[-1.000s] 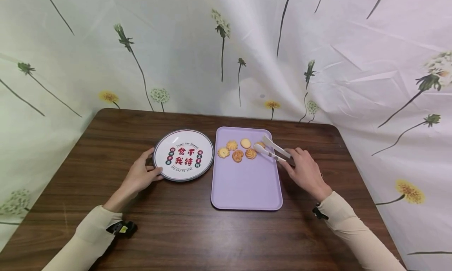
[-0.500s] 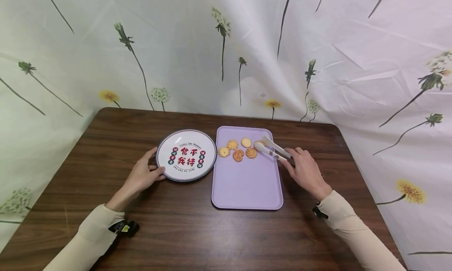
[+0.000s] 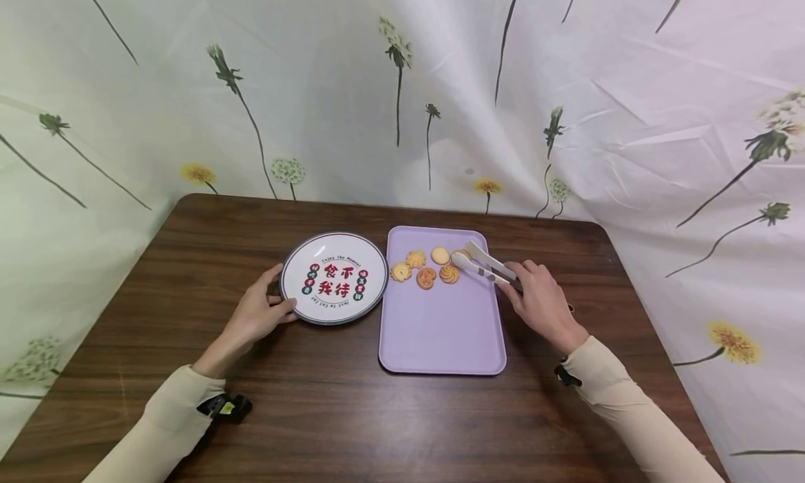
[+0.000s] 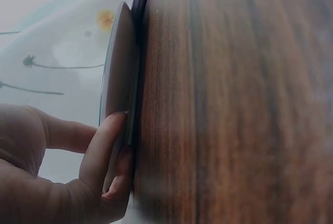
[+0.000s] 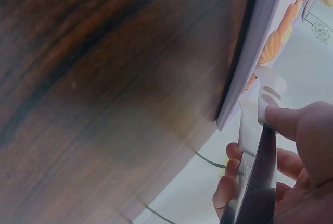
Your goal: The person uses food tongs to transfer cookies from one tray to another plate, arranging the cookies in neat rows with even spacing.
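Observation:
My left hand (image 3: 259, 312) grips the left rim of a round white plate (image 3: 371, 259) with a dark blue edge and red and green lettering. In the left wrist view the thumb and fingers (image 4: 104, 146) pinch that rim from both sides. My right hand (image 3: 542, 305) holds a pair of tongs (image 3: 497, 268) with white tips and a metal body. The tips are spread around a cookie (image 3: 463, 254) at the tray's upper right, partly hidden by them. Several more cookies (image 3: 425, 278) of different shapes lie on the upper half of the lilac tray (image 3: 443, 336).
The plate's right edge meets the tray's left rim. Both are on a dark brown wooden table (image 3: 302, 413). Behind the table hangs a pale cloth (image 3: 339, 105) printed with dandelions.
My left hand and the plate have shifted slightly to the right, up against the tray. The right hand and the tongs stay nearly where they were, around the same cookie.

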The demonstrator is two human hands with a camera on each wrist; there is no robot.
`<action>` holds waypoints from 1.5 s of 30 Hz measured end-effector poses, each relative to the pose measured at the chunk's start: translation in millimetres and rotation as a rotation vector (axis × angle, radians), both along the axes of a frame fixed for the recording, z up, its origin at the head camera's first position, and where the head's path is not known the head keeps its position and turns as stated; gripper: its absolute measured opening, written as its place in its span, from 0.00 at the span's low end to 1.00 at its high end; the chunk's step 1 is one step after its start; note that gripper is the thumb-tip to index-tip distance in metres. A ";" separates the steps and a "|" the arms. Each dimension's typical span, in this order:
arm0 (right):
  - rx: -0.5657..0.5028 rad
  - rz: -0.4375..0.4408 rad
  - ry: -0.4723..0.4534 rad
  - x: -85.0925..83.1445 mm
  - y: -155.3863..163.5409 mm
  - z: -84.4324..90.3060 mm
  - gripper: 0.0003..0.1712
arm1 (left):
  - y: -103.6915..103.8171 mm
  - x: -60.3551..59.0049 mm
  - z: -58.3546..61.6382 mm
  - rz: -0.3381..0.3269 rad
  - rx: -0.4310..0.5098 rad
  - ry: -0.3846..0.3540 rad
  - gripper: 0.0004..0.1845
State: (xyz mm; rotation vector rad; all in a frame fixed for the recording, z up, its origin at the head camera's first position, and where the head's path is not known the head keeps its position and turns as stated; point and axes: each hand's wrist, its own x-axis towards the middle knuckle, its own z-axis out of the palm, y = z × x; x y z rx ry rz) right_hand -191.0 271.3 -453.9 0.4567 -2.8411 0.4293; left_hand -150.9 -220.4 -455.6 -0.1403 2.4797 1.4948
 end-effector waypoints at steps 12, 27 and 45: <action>-0.001 -0.011 0.035 1.1 -0.4 0.0 0.22 | 0.4 -1.1 -3.5 0.004 -0.016 -0.005 0.45; -0.030 0.044 0.117 -4.1 -18.7 11.7 0.23 | -1.4 -0.6 -4.0 0.012 -0.009 0.004 0.45; -0.015 0.172 0.102 -17.8 -90.6 21.9 0.24 | 0.9 0.9 -1.4 0.020 -0.016 0.000 0.44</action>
